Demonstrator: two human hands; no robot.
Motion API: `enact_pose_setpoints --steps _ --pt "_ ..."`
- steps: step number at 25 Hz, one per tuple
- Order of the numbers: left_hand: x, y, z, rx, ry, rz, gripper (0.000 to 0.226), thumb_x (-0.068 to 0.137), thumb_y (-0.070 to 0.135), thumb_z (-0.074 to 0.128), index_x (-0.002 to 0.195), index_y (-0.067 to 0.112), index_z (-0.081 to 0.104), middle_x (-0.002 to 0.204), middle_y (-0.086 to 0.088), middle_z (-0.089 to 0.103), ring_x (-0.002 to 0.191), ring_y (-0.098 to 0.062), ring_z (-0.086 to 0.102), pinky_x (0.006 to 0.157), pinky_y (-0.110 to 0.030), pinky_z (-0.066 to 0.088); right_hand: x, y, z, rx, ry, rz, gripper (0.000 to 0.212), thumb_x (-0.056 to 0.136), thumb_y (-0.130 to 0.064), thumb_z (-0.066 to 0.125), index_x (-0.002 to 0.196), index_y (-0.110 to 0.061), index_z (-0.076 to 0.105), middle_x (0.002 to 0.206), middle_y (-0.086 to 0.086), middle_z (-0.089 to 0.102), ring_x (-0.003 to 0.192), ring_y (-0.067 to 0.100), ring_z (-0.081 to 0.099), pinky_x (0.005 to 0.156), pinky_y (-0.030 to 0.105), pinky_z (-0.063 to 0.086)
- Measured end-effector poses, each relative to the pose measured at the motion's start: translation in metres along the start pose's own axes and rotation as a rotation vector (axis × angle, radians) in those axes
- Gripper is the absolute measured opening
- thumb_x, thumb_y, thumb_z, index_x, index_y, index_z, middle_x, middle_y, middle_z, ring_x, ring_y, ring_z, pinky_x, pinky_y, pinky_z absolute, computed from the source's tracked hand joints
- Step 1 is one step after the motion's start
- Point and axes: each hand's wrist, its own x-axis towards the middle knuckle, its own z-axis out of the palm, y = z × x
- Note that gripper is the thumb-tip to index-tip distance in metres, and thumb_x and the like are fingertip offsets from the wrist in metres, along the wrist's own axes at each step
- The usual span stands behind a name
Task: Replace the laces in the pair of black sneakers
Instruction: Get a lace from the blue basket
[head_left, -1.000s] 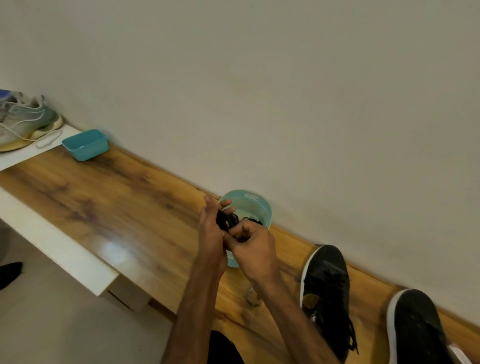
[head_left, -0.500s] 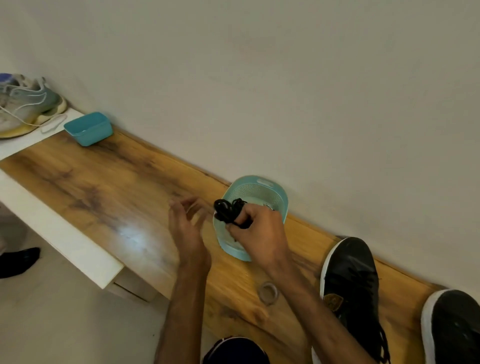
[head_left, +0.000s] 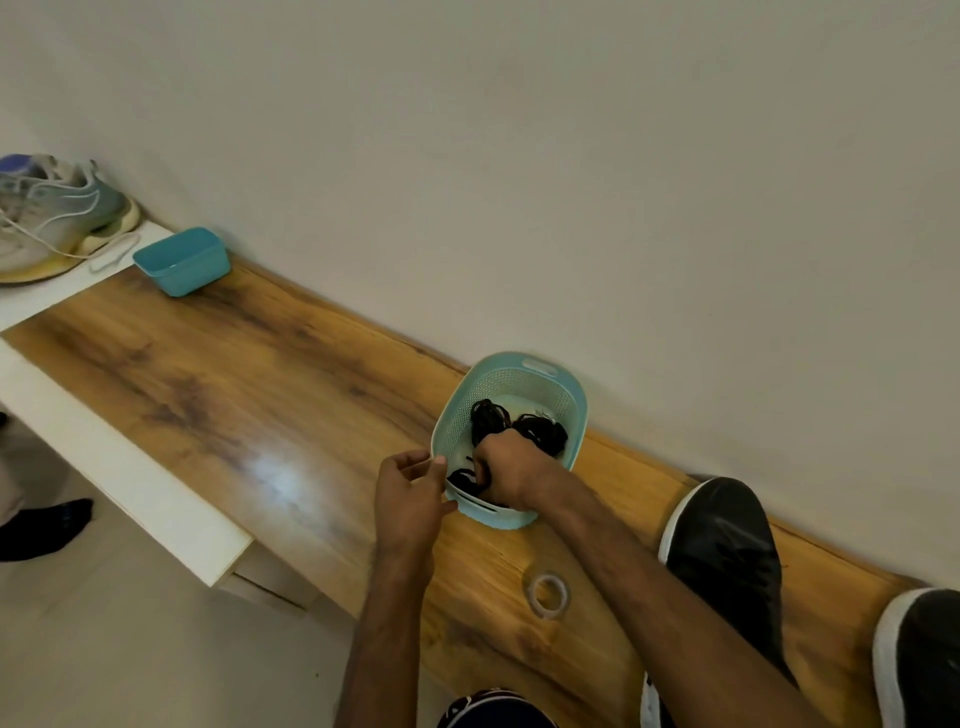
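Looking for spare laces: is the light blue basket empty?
Not empty: black lace bundles lie inside the basket, the right hand among them.

We see an indoor scene in soft, even, moderately bright light, with no hard shadows anywhere. A pale, hazy patch of reflected light sits on the glossy wooden table (head_left: 208, 374), just to the left of the left hand (head_left: 410, 501). The plain wall (head_left: 519, 182) looks flat and dull in tone. The wide lens bows the table's long edges into curves. Detail is soft and slightly smeared throughout. The black sneaker (head_left: 922, 660) at the right border is cropped and faintly glossy.
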Motion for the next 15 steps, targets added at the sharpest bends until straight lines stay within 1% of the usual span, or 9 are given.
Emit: enact_pose_setpoints --steps 2,4,5,6,8,10,12,15 --pt "-0.001 0.002 0.000 0.008 0.007 0.011 0.026 0.097 0.015 0.060 0.120 0.008 0.052 0.115 -0.011 0.062 0.098 -0.022 0.066 0.063 -0.028 0.054 0.004 0.003 0.004 -0.019 -0.008 0.001 0.020 0.089 -0.009 0.066 0.109 -0.006 0.063 0.111 0.013 0.066 0.099 0.028 0.063 0.088 0.039 0.055" --pt "-0.002 0.003 0.000 0.012 0.013 0.012 0.026 0.096 0.016 0.061 0.120 0.009 0.052 0.113 -0.008 0.062 0.097 -0.020 0.065 0.064 -0.029 0.054 0.005 0.005 0.004 -0.046 -0.005 0.000 0.046 0.086 -0.014 0.072 0.125 -0.006 0.049 0.118 0.012 0.061 0.106 0.029 0.061 0.091 0.041 0.054" --pt "-0.003 0.003 -0.001 0.010 0.018 0.009 0.026 0.096 0.016 0.062 0.119 0.009 0.052 0.111 -0.007 0.062 0.096 -0.019 0.065 0.065 -0.030 0.054 0.005 0.007 0.002 -0.056 -0.008 0.010 0.056 0.084 -0.016 0.075 0.129 -0.006 0.044 0.119 0.012 0.059 0.108 0.029 0.061 0.091 0.041 0.054" --pt "-0.003 0.003 -0.001 0.012 0.026 0.007 0.026 0.095 0.017 0.063 0.119 0.010 0.053 0.110 -0.006 0.062 0.095 -0.018 0.064 0.066 -0.030 0.054 0.005 0.009 0.000 -0.060 -0.015 0.022 0.060 0.082 -0.017 0.078 0.130 -0.007 0.044 0.120 0.011 0.059 0.109 0.029 0.061 0.091 0.040 0.053" --pt "-0.002 0.003 -0.002 0.027 0.039 0.008 0.026 0.094 0.018 0.064 0.117 0.012 0.053 0.110 -0.005 0.061 0.096 -0.019 0.063 0.068 -0.032 0.054 0.007 0.014 -0.003 -0.039 -0.029 0.047 0.057 0.079 -0.019 0.082 0.128 -0.006 0.055 0.120 0.009 0.063 0.109 0.026 0.062 0.092 0.037 0.053" --pt "-0.002 0.002 -0.002 0.039 0.048 0.017 0.027 0.094 0.020 0.065 0.117 0.013 0.052 0.111 -0.005 0.061 0.099 -0.021 0.063 0.070 -0.032 0.054 0.009 0.017 -0.002 0.016 -0.016 0.056 0.047 0.082 -0.017 0.080 0.124 -0.008 0.064 0.119 0.009 0.066 0.109 0.025 0.063 0.094 0.036 0.053" --pt "-0.001 0.002 -0.001 0.044 0.047 0.028 0.028 0.094 0.020 0.065 0.118 0.013 0.052 0.111 -0.005 0.062 0.101 -0.022 0.063 0.069 -0.032 0.053 0.012 0.019 0.002 0.042 -0.002 0.047 0.039 0.086 -0.013 0.075 0.123 -0.009 0.067 0.120 0.010 0.067 0.110 0.025 0.063 0.095 0.035 0.052" --pt "0.000 0.001 0.001 0.042 0.046 0.040 0.026 0.094 0.018 0.064 0.116 0.013 0.052 0.110 -0.006 0.062 0.099 -0.022 0.064 0.067 -0.030 0.052 0.017 0.018 0.008 0.034 -0.017 0.017 0.034 0.087 -0.008 0.072 0.121 -0.009 0.069 0.120 0.010 0.068 0.110 0.024 0.063 0.094 0.034 0.053"
